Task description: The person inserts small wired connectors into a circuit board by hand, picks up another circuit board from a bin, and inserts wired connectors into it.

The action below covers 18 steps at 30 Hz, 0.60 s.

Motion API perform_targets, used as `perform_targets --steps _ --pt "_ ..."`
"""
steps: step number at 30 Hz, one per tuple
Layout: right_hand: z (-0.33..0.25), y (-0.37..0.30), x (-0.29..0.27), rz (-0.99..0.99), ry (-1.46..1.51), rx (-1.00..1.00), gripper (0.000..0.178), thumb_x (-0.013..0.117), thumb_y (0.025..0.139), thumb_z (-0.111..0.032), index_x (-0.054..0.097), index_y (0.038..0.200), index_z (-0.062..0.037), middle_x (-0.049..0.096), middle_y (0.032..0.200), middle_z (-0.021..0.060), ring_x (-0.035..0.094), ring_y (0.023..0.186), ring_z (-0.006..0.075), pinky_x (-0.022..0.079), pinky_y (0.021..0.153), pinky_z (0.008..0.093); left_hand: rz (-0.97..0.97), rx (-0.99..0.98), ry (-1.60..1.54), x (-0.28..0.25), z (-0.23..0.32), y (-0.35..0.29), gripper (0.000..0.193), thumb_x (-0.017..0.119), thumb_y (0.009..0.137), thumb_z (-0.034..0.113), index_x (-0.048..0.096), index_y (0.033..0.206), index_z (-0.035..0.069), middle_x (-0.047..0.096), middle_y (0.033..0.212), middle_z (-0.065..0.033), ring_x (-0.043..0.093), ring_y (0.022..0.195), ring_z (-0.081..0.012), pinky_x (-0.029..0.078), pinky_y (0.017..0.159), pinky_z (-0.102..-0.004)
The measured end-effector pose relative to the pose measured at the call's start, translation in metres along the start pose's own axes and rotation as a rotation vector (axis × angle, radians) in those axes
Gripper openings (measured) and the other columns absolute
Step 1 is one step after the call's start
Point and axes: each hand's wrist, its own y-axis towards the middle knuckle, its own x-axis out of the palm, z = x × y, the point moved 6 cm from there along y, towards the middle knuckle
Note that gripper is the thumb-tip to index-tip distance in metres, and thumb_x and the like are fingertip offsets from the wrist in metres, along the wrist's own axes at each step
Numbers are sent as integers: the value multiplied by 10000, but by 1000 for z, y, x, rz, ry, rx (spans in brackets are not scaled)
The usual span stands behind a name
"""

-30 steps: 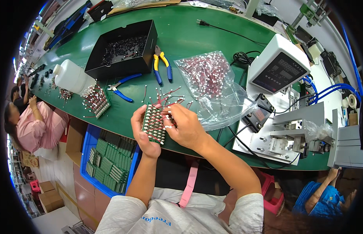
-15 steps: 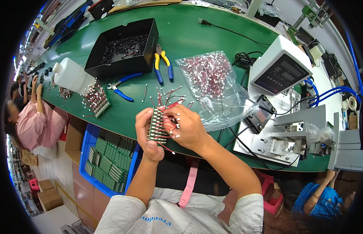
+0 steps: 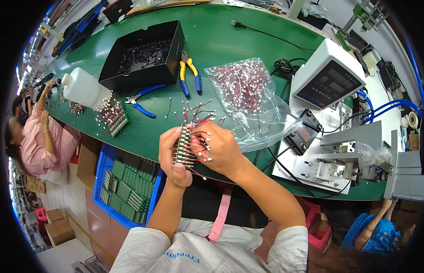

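My left hand (image 3: 172,157) is closed around a green circuit board panel (image 3: 183,148), thumb at its near end and fingers along its left side. The panel is tilted nearly edge-on, with red wires ending in white connectors (image 3: 208,159) sticking out to the right. My right hand (image 3: 223,152) is curled against the panel's right side among these wires. Its fingertips are partly hidden, so what they pinch cannot be made out. Loose wire leads (image 3: 206,119) lie on the green bench just beyond both hands. A second wired panel (image 3: 112,119) stands to the left.
Beyond the hands are blue-handled cutters (image 3: 146,101), yellow-and-blue pliers (image 3: 189,75), a black box (image 3: 130,81) of small dark parts, and a bag of wire leads (image 3: 244,86). A white bottle (image 3: 82,86) stands left, a blue bin (image 3: 102,159) of boards below, a white machine (image 3: 330,75) right.
The panel in my left hand has turned slightly more edge-on, while both hands stay in nearly the same place. At the far left, a co-worker in pink has reached an arm farther out.
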Motion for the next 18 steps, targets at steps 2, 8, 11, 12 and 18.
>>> perform_targets --steps 2,8,11,12,18 --pt "3 -2 1 -16 -17 35 202 665 701 -41 576 881 -30 593 794 67 542 604 208 445 497 306 3 -7 5 1 1 1 680 338 900 531 487 1215 -53 502 1165 -203 566 1016 -322 449 887 -417" --pt "2 -2 -1 -23 -56 53 166 687 688 -61 595 825 -37 601 815 45 553 648 194 444 518 288 -28 -39 56 1 2 1 746 295 908 591 472 1227 -60 505 1171 -207 572 1032 -317 443 909 -417" --pt "1 -2 -2 -18 -69 42 167 689 686 -64 594 821 -37 597 809 42 550 644 193 442 515 288 -37 -55 70 2 2 0 772 280 909 615 467 1233 -60 507 1172 -207 571 1037 -311 440 915 -414" --pt "1 -2 -2 -16 -74 39 168 691 685 -66 594 819 -37 594 806 42 548 641 193 441 514 289 -36 -64 67 2 1 -1 773 277 909 615 469 1234 -59 510 1171 -207 571 1034 -309 440 914 -413" --pt "0 -1 -5 -12 -56 40 173 692 679 -67 591 816 -40 585 792 41 538 625 193 434 508 291 -35 -52 115 1 3 0 780 259 908 618 480 1232 -56 524 1164 -205 562 1019 -294 436 909 -405"
